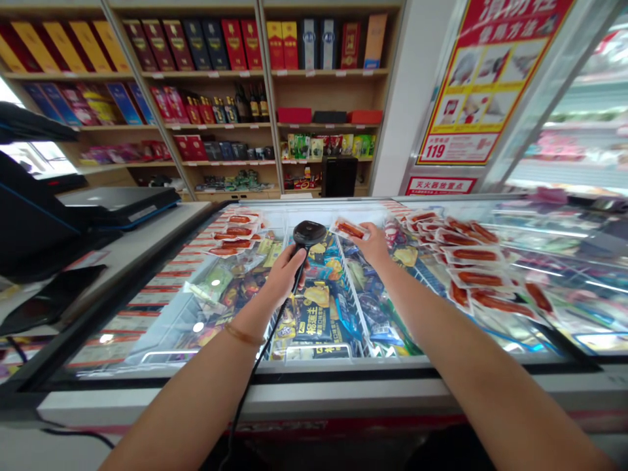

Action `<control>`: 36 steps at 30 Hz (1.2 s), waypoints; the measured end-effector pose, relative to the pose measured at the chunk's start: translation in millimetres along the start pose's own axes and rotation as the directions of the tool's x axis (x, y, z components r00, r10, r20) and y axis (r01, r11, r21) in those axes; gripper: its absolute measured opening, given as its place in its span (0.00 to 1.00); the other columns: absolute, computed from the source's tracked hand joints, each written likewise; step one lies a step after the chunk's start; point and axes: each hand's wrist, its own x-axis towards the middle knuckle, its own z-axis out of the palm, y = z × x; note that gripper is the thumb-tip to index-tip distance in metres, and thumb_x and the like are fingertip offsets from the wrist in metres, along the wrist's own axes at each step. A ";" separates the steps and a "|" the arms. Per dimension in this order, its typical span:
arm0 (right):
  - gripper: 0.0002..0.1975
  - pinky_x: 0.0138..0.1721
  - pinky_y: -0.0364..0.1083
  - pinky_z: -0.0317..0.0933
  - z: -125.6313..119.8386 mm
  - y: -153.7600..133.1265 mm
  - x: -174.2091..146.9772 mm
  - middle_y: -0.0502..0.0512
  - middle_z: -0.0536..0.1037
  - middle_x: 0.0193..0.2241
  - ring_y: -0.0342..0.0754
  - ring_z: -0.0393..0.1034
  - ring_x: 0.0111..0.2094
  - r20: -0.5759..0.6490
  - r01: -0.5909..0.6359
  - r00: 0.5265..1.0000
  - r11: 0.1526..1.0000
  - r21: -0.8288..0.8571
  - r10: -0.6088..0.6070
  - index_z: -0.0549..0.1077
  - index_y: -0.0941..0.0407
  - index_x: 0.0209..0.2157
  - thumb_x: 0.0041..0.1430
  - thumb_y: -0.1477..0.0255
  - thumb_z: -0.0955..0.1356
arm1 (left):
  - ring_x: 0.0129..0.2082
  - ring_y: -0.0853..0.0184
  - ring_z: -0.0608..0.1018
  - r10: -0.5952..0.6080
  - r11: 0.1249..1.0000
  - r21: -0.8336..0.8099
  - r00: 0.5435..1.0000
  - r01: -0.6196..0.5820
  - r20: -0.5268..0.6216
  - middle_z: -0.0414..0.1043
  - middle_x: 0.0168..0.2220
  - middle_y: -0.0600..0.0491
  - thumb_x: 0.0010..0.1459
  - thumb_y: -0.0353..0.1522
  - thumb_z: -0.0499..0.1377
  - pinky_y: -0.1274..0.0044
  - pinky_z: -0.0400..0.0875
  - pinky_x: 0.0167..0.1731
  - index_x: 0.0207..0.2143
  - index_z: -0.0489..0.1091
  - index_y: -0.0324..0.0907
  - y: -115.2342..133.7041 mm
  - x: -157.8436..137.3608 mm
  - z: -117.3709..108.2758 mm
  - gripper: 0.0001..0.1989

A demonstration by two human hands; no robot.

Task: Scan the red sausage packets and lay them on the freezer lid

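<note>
In my left hand (285, 271) is a black barcode scanner (309, 231), its fingers wrapped round the handle and a cable (255, 366) trailing down over the freezer edge. My right hand (371, 243) pinches the right end of a vacuum-packed sausage (350, 228), just to the right of the scanner head. Both hands are above the glass top of a chest freezer. Several more sausage packs (473, 255) lie in a loose pile on the glass at the right. A smaller group of sausage packs (234, 233) rests on the glass at the left.
Beneath the glass, frozen goods in bags (316, 314) fill wire baskets. A counter (161, 226) with a flat scale-like device (122, 204) stands at the left. Behind the freezer rise shelves (210, 75) of boxes and bottles, and a red and yellow poster (483, 85) hangs on a pillar.
</note>
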 end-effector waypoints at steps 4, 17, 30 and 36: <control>0.16 0.50 0.54 0.61 1.5 -11.8 -3.7 0.60 0.75 0.39 0.56 0.69 0.44 -0.100 0.117 0.988 0.993 0.005 -0.116 0.74 0.58 0.42 0.49 0.70 0.72 | 0.13 0.77 0.66 -0.003 1.000 0.010 0.998 0.002 0.056 0.68 0.25 0.59 0.52 0.50 0.61 0.82 0.59 0.12 0.37 0.61 0.42 -0.2 -2.0 1.2 0.22; 0.19 0.53 0.53 0.60 2.5 -31.0 -12.6 0.61 0.74 0.42 0.55 0.67 0.48 -0.084 0.187 0.979 0.982 -0.011 -0.187 0.73 0.60 0.47 0.53 0.72 0.72 | 0.13 0.76 0.65 0.002 0.999 0.052 0.996 -0.006 0.091 0.66 0.25 0.59 0.53 0.49 0.60 0.81 0.58 0.11 0.42 0.62 0.42 -1.5 -2.1 0.8 0.23; 0.19 0.54 0.54 0.60 4.5 -28.9 -12.9 0.62 0.73 0.43 0.56 0.66 0.49 -0.074 0.193 0.978 0.981 -0.028 -0.194 0.72 0.59 0.49 0.54 0.74 0.69 | 0.13 0.76 0.65 -0.005 0.997 0.072 0.996 -0.002 0.091 0.66 0.25 0.59 0.53 0.49 0.60 0.81 0.58 0.11 0.37 0.61 0.42 -1.0 -1.5 0.7 0.22; 0.23 0.55 0.56 0.60 8.5 -23.9 -14.9 0.63 0.72 0.44 0.56 0.67 0.48 -0.032 0.205 0.978 0.977 -0.055 -0.207 0.71 0.59 0.53 0.54 0.77 0.66 | 0.12 0.76 0.65 -0.030 0.979 0.195 0.992 0.054 -0.124 0.66 0.24 0.59 0.55 0.48 0.58 0.81 0.57 0.12 0.39 0.62 0.43 0.2 7.0 -10.0 0.19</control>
